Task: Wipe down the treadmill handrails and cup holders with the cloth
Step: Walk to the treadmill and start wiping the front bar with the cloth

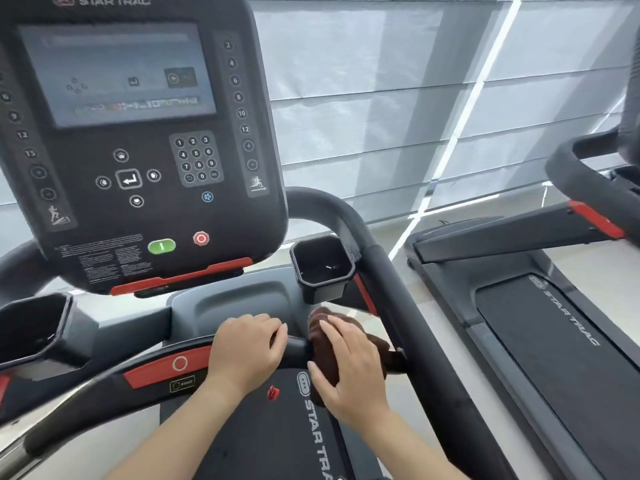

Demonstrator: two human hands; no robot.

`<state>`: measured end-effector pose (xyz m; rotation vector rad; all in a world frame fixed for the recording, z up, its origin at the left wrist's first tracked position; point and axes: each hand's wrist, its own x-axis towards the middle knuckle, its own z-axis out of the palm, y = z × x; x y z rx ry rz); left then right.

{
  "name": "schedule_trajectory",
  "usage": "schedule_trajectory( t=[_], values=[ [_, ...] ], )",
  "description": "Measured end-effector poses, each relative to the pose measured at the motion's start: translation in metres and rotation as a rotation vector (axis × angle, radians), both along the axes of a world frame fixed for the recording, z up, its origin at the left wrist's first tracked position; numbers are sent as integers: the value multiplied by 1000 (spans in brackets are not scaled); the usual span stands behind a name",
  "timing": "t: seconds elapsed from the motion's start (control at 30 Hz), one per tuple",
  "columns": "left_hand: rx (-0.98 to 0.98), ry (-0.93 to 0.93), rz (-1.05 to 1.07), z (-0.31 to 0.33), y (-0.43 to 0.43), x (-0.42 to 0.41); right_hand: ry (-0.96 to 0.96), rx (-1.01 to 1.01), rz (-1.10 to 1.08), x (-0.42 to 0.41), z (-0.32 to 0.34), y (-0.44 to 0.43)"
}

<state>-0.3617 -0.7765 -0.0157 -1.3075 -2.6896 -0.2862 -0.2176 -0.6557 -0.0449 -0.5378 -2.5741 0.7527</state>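
Lower centre: right hand [349,368] clasps brown cloth [323,336] around front crossbar [298,344]; left hand [247,351] grips bare bar. Step: wiping crossbar. Next, likely right cup holder [322,268], upper right of hands.

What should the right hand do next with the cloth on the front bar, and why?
Probably slide the brown cloth rightward along the front crossbar toward the side handrail. The right hand already presses the cloth around the bar, the left hand grips the bar beside it, blocking the other direction, and the right cup holder sits just above.
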Motion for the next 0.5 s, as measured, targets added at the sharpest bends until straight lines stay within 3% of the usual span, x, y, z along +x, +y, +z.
schedule_trajectory(
  t=[0.3,0.5],
  values=[
    [7,4,50,2,2,4,-90,16,10,33,-19,50],
    [-12,25,96,0,2,4,-1,11,73,14,-10,29]
  ],
)
